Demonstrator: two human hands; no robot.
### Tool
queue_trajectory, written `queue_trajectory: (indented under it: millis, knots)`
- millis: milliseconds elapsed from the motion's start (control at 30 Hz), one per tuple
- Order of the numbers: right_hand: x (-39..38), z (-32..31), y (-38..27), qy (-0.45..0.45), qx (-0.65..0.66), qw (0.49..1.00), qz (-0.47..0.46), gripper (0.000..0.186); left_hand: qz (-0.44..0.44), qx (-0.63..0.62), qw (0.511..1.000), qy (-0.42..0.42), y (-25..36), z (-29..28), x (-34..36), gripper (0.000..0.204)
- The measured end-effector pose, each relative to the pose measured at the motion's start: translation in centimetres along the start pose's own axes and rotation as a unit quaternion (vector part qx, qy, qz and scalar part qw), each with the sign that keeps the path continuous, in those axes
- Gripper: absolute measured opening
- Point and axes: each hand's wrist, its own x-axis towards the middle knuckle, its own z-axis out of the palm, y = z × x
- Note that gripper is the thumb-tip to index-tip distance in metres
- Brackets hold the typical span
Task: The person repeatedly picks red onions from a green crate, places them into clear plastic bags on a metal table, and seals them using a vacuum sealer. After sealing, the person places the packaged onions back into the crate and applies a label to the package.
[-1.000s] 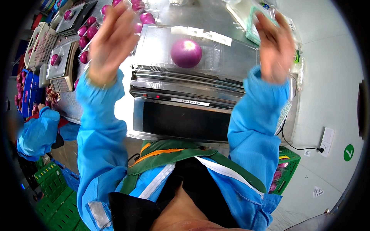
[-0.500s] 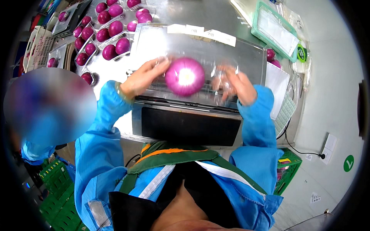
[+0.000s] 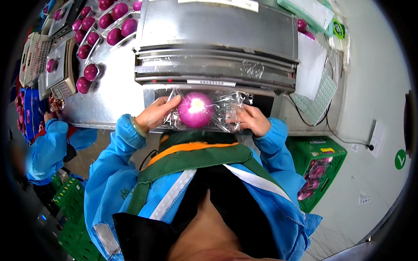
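Note:
A purple onion rests in a clear plastic tray under crinkled film, held level at the front edge of a stainless wrapping machine, over its dark front plate. My left hand grips the left end of this package, thumb on top. At the right end, my right hand is closed on the plastic, some fingers showing through it. The machine's slotted bars and small red lights lie just beyond the package.
Several trayed onions and a scale stand left on the steel table. A co-worker in blue sleeves is at far left. Papers and a keypad lie right; a green crate sits below, beside the wall.
My hands came down from raised on both sides, took hold of the onion tray's plastic, and drew it from atop the machine toward my body.

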Motion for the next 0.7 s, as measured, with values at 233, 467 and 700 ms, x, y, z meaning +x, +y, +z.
queue_trajectory:
  millis: [233,467,700]
  knots:
    - [-2.1,2.8,4.4,0.266,-0.038,0.951,-0.156,0.028,0.090,0.082,0.959,0.256,-10.5,0.5,-4.8,0.046]
    - [-5.7,0.9,9.3,0.356,-0.187,0.906,-0.130,0.030,0.065,0.025,0.931,0.358,-10.4,-2.4,-7.3,0.026]
    - [1.2,5.2,15.9,0.009,0.020,0.990,-0.142,0.036,0.196,0.203,0.959,-0.023,-18.1,-0.9,1.8,0.019]
